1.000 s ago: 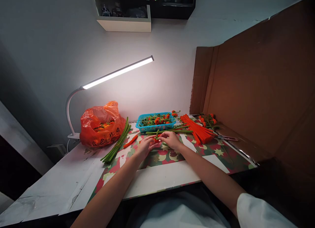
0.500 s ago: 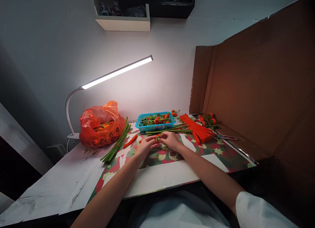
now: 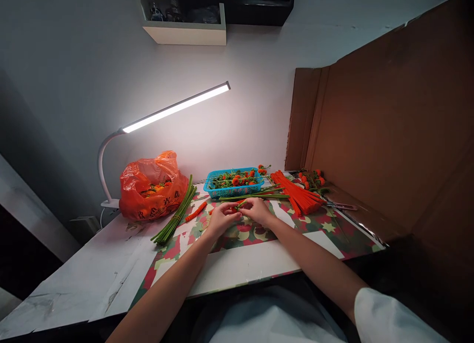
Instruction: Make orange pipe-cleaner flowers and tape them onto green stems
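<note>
Left hand (image 3: 222,219), right hand (image 3: 258,211): fingers pinched nearly closed on small green stem (image 3: 240,204); light, steady grip likely avoids crushing.

Mostly single items around one blue basket (image 3: 233,190).
Left of the basket: one desk lamp (image 3: 177,108), one orange plastic bag (image 3: 148,192), one bundle of green stems (image 3: 173,217), one fully visible orange rod (image 3: 196,211). Right: one bundle of red strips (image 3: 299,195), one pair of scissors (image 3: 342,206). In front: two grips, left grip (image 3: 222,218) and right grip (image 3: 256,210). Basket flowers (image 3: 235,181) overlap too much to count.
</note>
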A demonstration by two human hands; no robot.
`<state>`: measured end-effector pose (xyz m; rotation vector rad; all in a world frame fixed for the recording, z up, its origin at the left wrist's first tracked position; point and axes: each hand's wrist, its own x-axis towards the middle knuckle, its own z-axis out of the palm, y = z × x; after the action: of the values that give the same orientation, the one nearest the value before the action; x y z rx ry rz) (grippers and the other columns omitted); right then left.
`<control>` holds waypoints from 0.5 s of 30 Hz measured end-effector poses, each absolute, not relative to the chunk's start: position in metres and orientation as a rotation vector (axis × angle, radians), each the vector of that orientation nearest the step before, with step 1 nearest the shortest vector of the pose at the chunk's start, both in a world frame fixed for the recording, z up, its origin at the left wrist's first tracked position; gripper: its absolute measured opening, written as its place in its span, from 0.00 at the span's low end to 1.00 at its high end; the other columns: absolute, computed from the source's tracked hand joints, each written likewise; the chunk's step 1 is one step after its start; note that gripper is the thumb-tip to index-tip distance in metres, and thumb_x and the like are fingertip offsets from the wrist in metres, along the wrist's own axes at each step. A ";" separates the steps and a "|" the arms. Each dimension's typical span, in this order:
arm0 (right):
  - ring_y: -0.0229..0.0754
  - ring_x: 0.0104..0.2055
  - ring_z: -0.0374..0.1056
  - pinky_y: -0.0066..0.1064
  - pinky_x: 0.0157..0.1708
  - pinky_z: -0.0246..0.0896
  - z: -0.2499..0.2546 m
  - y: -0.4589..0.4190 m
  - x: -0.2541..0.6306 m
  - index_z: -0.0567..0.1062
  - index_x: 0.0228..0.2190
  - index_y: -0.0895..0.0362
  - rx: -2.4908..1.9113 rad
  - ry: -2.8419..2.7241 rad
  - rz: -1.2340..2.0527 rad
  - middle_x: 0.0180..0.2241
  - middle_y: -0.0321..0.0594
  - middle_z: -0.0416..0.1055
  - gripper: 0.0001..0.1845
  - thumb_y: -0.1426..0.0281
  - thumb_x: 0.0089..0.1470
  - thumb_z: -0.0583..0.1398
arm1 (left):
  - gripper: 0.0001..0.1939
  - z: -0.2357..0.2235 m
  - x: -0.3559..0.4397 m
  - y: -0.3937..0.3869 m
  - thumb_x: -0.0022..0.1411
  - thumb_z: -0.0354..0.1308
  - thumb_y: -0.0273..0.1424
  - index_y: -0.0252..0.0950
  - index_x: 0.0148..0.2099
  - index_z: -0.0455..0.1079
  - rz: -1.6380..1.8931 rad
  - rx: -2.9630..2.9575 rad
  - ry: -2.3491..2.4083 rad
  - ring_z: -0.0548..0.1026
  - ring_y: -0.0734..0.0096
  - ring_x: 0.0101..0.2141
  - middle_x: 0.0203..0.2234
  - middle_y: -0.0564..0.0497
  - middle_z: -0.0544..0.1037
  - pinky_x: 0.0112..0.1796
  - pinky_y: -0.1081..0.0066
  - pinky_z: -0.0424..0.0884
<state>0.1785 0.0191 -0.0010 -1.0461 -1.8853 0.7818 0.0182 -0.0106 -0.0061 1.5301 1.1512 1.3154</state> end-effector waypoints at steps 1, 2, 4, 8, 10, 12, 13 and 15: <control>0.41 0.30 0.72 0.27 0.27 0.62 -0.001 0.019 0.179 0.78 0.28 0.58 -1.038 -1.892 0.771 0.27 0.39 0.77 0.06 0.70 0.43 0.63 | 0.21 -0.007 0.018 -0.010 0.42 0.68 0.33 0.32 0.40 0.73 1.323 1.558 1.155 0.78 0.64 0.32 0.34 0.45 0.79 0.32 0.68 0.75; 0.41 0.30 0.73 0.27 0.28 0.62 -0.001 0.020 0.179 0.78 0.28 0.58 -1.026 -1.899 0.764 0.27 0.39 0.77 0.06 0.70 0.43 0.62 | 0.20 -0.007 0.018 -0.010 0.42 0.67 0.34 0.32 0.40 0.73 1.330 1.587 1.157 0.78 0.63 0.32 0.35 0.44 0.79 0.32 0.67 0.75; 0.41 0.31 0.73 0.26 0.28 0.62 -0.002 0.020 0.179 0.78 0.28 0.58 -1.007 -1.897 0.774 0.27 0.39 0.77 0.06 0.70 0.44 0.62 | 0.19 -0.007 0.019 -0.010 0.44 0.67 0.34 0.33 0.40 0.74 1.342 1.648 1.162 0.77 0.63 0.33 0.37 0.44 0.78 0.34 0.66 0.75; 0.42 0.31 0.73 0.27 0.30 0.64 -0.003 0.020 0.177 0.78 0.28 0.58 -1.019 -1.875 0.769 0.28 0.39 0.78 0.06 0.72 0.44 0.62 | 0.15 -0.003 0.020 -0.015 0.46 0.65 0.35 0.35 0.37 0.76 1.369 1.794 1.189 0.76 0.64 0.35 0.38 0.44 0.76 0.36 0.65 0.75; 0.42 0.32 0.73 0.28 0.30 0.64 -0.002 0.019 0.177 0.78 0.27 0.57 -1.031 -1.870 0.725 0.29 0.38 0.78 0.05 0.73 0.43 0.62 | 0.13 0.000 0.021 -0.017 0.47 0.65 0.35 0.36 0.36 0.77 1.380 1.836 1.193 0.76 0.63 0.36 0.38 0.44 0.76 0.37 0.65 0.74; 0.42 0.31 0.73 0.28 0.30 0.63 -0.002 0.019 0.176 0.78 0.26 0.57 -1.022 -1.872 0.700 0.28 0.38 0.78 0.05 0.74 0.42 0.62 | 0.11 0.003 0.022 -0.019 0.47 0.65 0.35 0.37 0.34 0.77 1.396 1.822 1.183 0.75 0.63 0.36 0.38 0.44 0.76 0.38 0.66 0.74; 0.42 0.31 0.73 0.28 0.30 0.63 -0.003 0.019 0.176 0.78 0.26 0.57 -1.012 -1.875 0.694 0.27 0.38 0.77 0.05 0.74 0.42 0.62 | 0.10 0.004 0.022 -0.020 0.47 0.65 0.35 0.38 0.33 0.78 1.406 1.801 1.179 0.75 0.62 0.36 0.37 0.45 0.77 0.38 0.66 0.73; 0.42 0.30 0.72 0.28 0.29 0.62 -0.004 0.020 0.175 0.78 0.26 0.57 -0.993 -1.887 0.679 0.26 0.39 0.77 0.04 0.74 0.43 0.62 | 0.08 0.005 0.022 -0.020 0.46 0.66 0.34 0.39 0.31 0.78 1.422 1.763 1.180 0.75 0.62 0.35 0.35 0.46 0.77 0.38 0.66 0.73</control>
<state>0.1754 0.0197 -0.0042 -0.9927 -1.8872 0.6786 0.0224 -0.0196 0.0050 1.7635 1.1803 1.4217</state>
